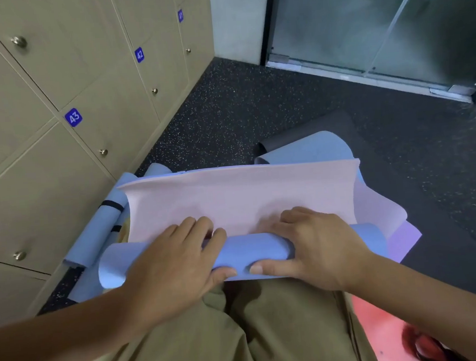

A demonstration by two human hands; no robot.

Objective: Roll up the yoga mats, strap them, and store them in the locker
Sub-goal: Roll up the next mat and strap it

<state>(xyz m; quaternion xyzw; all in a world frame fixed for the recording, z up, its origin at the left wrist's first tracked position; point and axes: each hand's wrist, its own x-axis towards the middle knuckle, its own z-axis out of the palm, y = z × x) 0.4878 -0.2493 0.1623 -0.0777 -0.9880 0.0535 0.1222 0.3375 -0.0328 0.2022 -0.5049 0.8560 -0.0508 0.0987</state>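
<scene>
The person wore khaki trousers [271, 334], loose and creased, with a seam running down the right leg. Both forearms were bare, no sleeves in sight, and neither hand [178, 267] [319, 248] carried rings or a watch.

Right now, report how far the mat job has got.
Done: one rolled mat with black straps lies by the lockers. In hand: left hand and right hand grip a half-rolled mat. Left: finishing the roll, strapping, other loose mats, storing; the lockers are shut.
</scene>
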